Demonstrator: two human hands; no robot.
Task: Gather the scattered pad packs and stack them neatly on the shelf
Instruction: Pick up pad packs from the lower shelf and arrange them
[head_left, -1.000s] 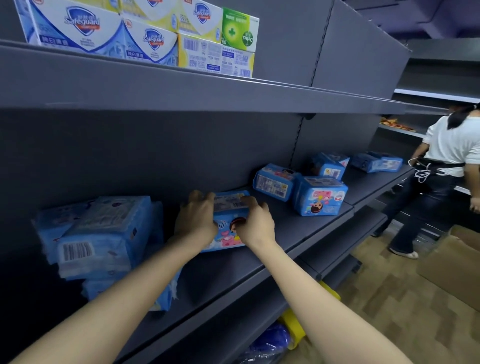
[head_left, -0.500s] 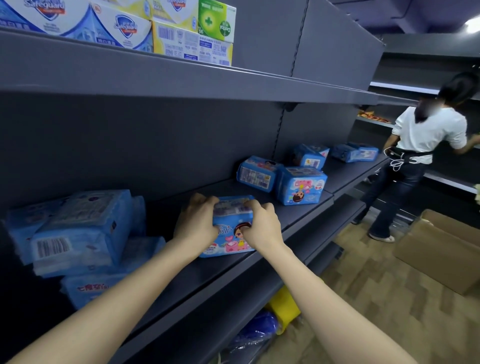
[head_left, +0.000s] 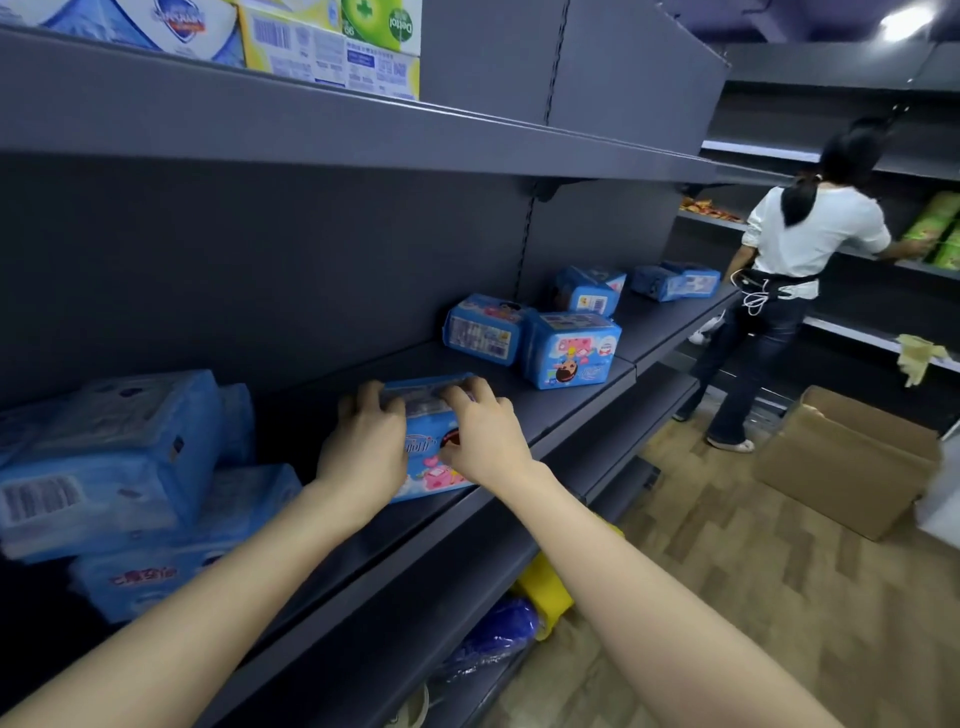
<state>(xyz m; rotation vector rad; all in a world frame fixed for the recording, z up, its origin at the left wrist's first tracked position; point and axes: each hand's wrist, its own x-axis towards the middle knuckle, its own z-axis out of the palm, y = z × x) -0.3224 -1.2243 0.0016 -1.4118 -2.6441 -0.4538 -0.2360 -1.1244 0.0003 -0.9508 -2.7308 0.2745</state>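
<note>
Left hand and right hand curled round the ends of a blue pad pack, pack near the front edge of the grey shelf, bare shelf right, stacked packs left

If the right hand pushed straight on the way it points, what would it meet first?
The right hand grips a pad pack; beyond it, probably the shelf's back panel, depth unclear.

A soft blue plastic pad pack with pink cartoon print sits on the dark grey metal shelf, gripped between the left hand and right hand, a stack of blue packs at its left and scattered blue packs well apart at its right.
</note>
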